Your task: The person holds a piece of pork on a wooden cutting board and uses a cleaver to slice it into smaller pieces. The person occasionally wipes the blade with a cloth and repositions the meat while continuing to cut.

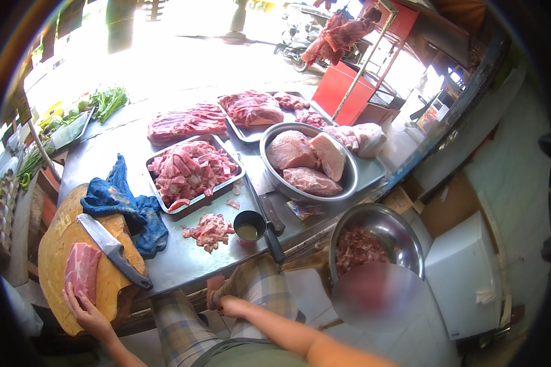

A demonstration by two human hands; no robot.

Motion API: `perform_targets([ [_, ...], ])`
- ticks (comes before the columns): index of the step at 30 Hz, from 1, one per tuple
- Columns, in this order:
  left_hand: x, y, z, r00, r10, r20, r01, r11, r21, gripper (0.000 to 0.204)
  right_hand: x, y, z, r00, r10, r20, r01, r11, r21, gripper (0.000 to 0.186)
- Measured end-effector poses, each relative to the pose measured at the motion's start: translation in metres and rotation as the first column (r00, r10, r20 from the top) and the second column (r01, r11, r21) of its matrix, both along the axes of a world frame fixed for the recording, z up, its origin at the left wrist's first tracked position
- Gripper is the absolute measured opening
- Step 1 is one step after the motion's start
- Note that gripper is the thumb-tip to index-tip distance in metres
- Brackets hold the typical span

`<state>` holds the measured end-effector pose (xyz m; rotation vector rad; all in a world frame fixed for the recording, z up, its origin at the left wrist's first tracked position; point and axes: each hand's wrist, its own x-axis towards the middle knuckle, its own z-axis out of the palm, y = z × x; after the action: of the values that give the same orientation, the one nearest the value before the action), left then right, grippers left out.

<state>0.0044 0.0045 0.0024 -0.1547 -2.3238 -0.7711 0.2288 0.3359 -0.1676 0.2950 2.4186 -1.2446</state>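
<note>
A slab of raw meat (84, 269) lies on the round wooden chopping block (54, 251) at the left. My left hand (87, 313) rests against its near end, fingers stretched out and apart. Beside the slab, a large knife (107, 241) lies across the block with its dark handle toward me. A blue cloth (125, 205) is bunched at the block's far right edge. My right hand (231, 306) is down at my lap, fingers curled in beside my leg near what looks like a bare foot (213, 289). Whatever it grips is hidden.
On the metal table stand a tray of cut meat (193, 168), a bowl of large meat pieces (309, 162), a black-handled pot (250, 227) and a cleaver (270, 213). Meat scraps (208, 232) lie near its front edge. A steel basin (410, 244) with chopped meat sits at right, partly behind a blurred patch.
</note>
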Motion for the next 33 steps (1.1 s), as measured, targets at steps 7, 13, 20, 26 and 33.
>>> perform_targets([
  [7,0.001,0.002,0.001,1.0,0.005,-0.005,-0.005,1.0,0.002,0.035,-0.002,0.0,-0.002,0.999,0.033,-0.026,-0.032,0.999,0.016,0.024],
  [13,0.002,0.003,0.003,1.0,0.011,0.001,-0.011,1.0,0.003,0.035,-0.003,0.001,0.001,0.998,0.048,0.029,-0.049,0.998,0.028,0.027],
  [20,0.002,0.003,0.002,1.0,0.011,-0.002,-0.011,1.0,0.009,0.035,-0.004,0.0,0.006,0.998,0.053,0.032,-0.054,0.998,0.033,0.028],
  [26,0.001,0.002,0.001,1.0,0.005,-0.012,-0.005,1.0,0.013,0.035,-0.004,0.002,0.003,0.997,0.055,0.054,-0.057,0.998,0.029,0.028],
  [33,0.002,0.003,0.003,1.0,0.013,-0.003,-0.013,1.0,0.007,0.035,-0.001,0.002,-0.007,0.998,0.06,-0.001,-0.06,0.997,0.038,0.023],
])
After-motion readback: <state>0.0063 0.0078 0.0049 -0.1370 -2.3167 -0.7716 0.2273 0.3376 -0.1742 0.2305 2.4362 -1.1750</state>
